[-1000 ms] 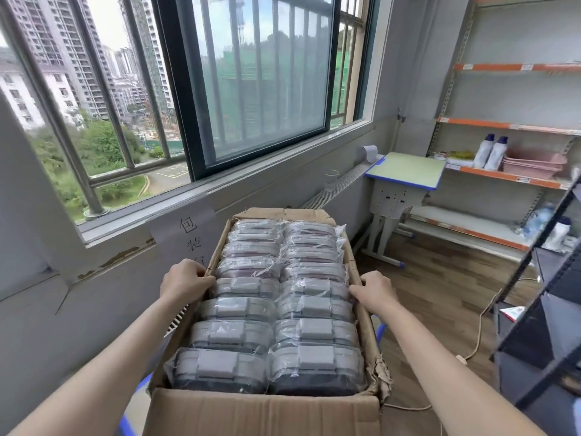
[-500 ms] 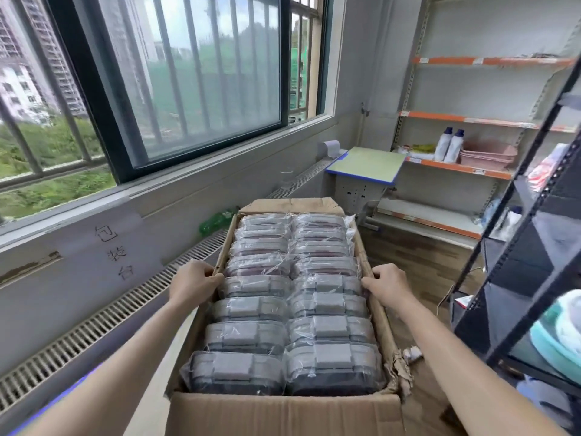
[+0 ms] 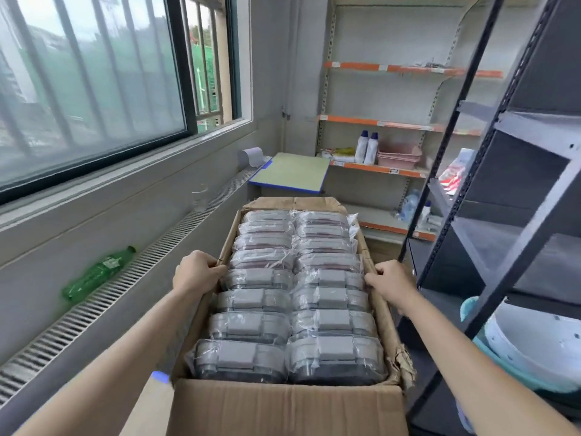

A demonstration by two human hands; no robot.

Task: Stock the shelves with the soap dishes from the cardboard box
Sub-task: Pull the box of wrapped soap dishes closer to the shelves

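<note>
Between window wall and dark metal shelves [image 3: 518,196], the long cardboard box [image 3: 283,407] points away, packed with two rows of rounded grey soap dishes [image 3: 251,328] in crinkled plastic. Left hand [image 3: 196,272] and right hand [image 3: 391,283] curl over its side rims.

Matt brown cardboard box [image 3: 283,410] – torn, rough right rim – holds soap dishes [image 3: 251,328] in glossy, crinkled plastic wrap.

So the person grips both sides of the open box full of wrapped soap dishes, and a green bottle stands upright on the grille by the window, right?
Not quite. In the head view the green bottle lies on its side on the grille, not upright. The rest holds: the left hand and right hand grip the sides of the open cardboard box, full of wrapped soap dishes.
</note>
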